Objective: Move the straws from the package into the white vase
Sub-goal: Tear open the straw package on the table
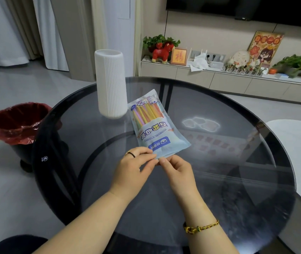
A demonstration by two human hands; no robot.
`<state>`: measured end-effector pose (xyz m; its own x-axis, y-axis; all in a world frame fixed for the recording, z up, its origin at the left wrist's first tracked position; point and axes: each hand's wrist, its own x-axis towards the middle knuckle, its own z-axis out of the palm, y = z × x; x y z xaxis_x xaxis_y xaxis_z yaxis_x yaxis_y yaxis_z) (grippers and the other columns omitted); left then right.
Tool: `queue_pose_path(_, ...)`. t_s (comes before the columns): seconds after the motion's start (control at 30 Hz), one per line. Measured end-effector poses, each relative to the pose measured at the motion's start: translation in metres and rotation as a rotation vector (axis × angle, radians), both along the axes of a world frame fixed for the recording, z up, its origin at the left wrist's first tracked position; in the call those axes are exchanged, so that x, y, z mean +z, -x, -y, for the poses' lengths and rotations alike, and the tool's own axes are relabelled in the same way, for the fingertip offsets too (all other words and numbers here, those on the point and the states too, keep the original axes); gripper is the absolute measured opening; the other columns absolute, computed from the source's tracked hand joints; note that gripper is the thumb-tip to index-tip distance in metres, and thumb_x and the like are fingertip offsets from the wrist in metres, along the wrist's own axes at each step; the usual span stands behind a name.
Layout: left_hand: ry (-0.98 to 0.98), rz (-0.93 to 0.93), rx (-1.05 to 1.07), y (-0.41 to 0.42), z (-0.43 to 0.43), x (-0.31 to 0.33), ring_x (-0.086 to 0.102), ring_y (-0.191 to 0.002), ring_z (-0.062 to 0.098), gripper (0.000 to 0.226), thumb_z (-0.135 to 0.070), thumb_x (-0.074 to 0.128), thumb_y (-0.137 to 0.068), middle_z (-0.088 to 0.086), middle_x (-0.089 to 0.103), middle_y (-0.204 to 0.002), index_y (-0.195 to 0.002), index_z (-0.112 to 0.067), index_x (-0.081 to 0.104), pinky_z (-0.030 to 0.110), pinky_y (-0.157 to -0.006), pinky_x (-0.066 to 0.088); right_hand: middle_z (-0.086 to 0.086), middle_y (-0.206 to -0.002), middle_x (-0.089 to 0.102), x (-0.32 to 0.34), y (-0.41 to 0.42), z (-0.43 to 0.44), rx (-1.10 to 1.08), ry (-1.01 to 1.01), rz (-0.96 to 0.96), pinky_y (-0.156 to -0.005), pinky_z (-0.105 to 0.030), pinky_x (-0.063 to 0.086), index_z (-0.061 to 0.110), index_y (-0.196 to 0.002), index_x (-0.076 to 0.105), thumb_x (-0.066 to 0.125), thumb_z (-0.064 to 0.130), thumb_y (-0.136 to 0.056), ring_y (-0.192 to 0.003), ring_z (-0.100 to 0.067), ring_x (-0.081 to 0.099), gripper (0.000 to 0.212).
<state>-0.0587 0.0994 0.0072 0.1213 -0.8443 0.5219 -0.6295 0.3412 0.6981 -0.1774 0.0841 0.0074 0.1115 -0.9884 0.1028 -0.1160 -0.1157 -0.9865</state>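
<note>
Just beside the package (153, 123), the white vase (110, 83) stands on the table (219, 143).

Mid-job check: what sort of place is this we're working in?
Most likely a home living room: a wall-mounted TV hangs above a low media cabinet holding potted plants and a red horse toy, and the straw package and white vase are on a round glass table.

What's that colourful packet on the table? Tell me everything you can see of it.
The straw package is a pale-blue plastic pouch with printed lettering and a clear window showing pastel straws. It lies on the glass table beside the white vase, apparently unopened. The left hand and right hand pinch its near edge.
</note>
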Motion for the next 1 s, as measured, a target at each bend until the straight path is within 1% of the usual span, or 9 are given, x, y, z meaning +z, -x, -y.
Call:
queue_pose_path(0.13,-0.075,-0.094,-0.013,-0.002,0.002,-0.001,0.053,-0.083,0.001,0.016,-0.005,0.07,-0.072,-0.009,0.057,-0.089,-0.088,-0.005,0.072,-0.004,-0.072,0.036,0.008,-0.064,0.059,-0.001,-0.001,0.0,-0.008,0.022,-0.062,-0.057,-0.005,0.041,0.02,-0.064,0.061,0.055,0.008,-0.087,-0.067,-0.007,0.052,0.027)
queue_pose_path(0.2,-0.129,-0.215,-0.015,-0.004,0.004,-0.002,0.052,-0.083,-0.004,0.013,-0.005,0.07,-0.072,-0.018,0.054,-0.085,-0.084,-0.009,0.073,-0.006,-0.071,0.036,0.013,-0.068,0.061,-0.001,-0.002,-0.002,0.011,0.058,-0.126,-0.07,-0.012,0.045,0.012,-0.075,0.068,0.054,0.008,-0.088,-0.076,-0.01,0.057,0.02)
queue_pose_path(0.27,-0.181,-0.301,-0.023,-0.006,0.007,-0.001,0.054,-0.081,0.0,0.012,-0.005,0.07,-0.072,-0.018,0.054,-0.084,-0.079,-0.016,0.073,-0.002,-0.07,0.04,0.019,-0.071,0.061,0.0,-0.004,-0.003,0.017,0.126,-0.239,-0.089,-0.032,0.045,0.009,-0.084,0.07,0.053,0.008,-0.089,-0.084,-0.016,0.06,0.018)
queue_pose_path(0.33,-0.159,-0.247,-0.026,-0.005,0.007,0.0,0.054,-0.08,-0.001,0.009,-0.004,0.069,-0.073,-0.018,0.053,-0.083,-0.078,-0.011,0.073,-0.001,-0.07,0.04,0.013,-0.072,0.062,0.001,-0.005,-0.002,0.009,0.172,-0.302,-0.096,-0.047,0.041,0.012,-0.085,0.069,0.052,0.009,-0.089,-0.086,-0.023,0.06,0.017)
queue_pose_path(0.43,-0.102,-0.124,-0.023,-0.004,0.006,0.0,0.05,-0.085,-0.005,0.004,-0.002,0.066,-0.075,-0.023,0.048,-0.088,-0.072,-0.002,0.069,-0.005,-0.072,0.034,0.009,-0.072,0.061,0.001,-0.006,-0.002,-0.001,0.205,-0.341,-0.094,-0.052,0.042,0.018,-0.082,0.066,0.053,0.011,-0.089,-0.083,-0.024,0.058,0.017)
queue_pose_path(0.57,-0.069,-0.057,-0.004,-0.006,0.007,-0.001,0.051,-0.09,0.013,0.014,-0.004,0.056,-0.081,-0.017,0.047,-0.09,-0.068,0.0,0.059,0.006,-0.074,0.037,0.008,-0.075,0.066,-0.002,-0.01,-0.003,0.007,0.2,-0.339,-0.092,-0.043,0.045,0.015,-0.081,0.07,0.054,0.014,-0.088,-0.091,-0.026,0.06,0.017)
queue_pose_path(0.7,-0.004,0.19,0.009,-0.001,0.003,0.005,0.059,-0.081,0.03,0.012,-0.006,0.048,-0.074,0.013,0.062,-0.088,-0.067,0.001,0.055,0.027,-0.068,0.041,0.014,-0.055,0.064,-0.002,-0.009,0.0,-0.029,0.038,-0.181,-0.068,-0.015,0.046,0.027,-0.054,0.064,0.055,0.01,-0.083,-0.068,-0.004,0.059,0.035)
queue_pose_path(0.83,0.032,0.287,0.014,-0.001,0.003,0.005,0.062,-0.07,0.034,0.015,-0.006,0.048,-0.075,0.018,0.064,-0.076,-0.062,0.0,0.054,0.027,-0.06,0.046,0.027,-0.047,0.063,-0.004,-0.008,0.001,-0.008,0.025,-0.116,-0.056,0.0,0.043,0.029,-0.054,0.06,0.05,0.017,-0.09,-0.058,0.014,0.059,0.039)
queue_pose_path(1.0,0.031,0.227,0.036,0.0,0.005,0.001,0.061,-0.075,0.035,0.013,-0.005,0.046,-0.075,0.019,0.065,-0.076,-0.068,0.002,0.056,0.022,-0.067,0.038,0.018,-0.039,0.059,-0.004,-0.009,-0.001,-0.009,0.065,-0.113,-0.055,-0.002,0.042,0.023,-0.05,0.055,0.048,0.01,-0.091,-0.05,0.007,0.056,0.043)
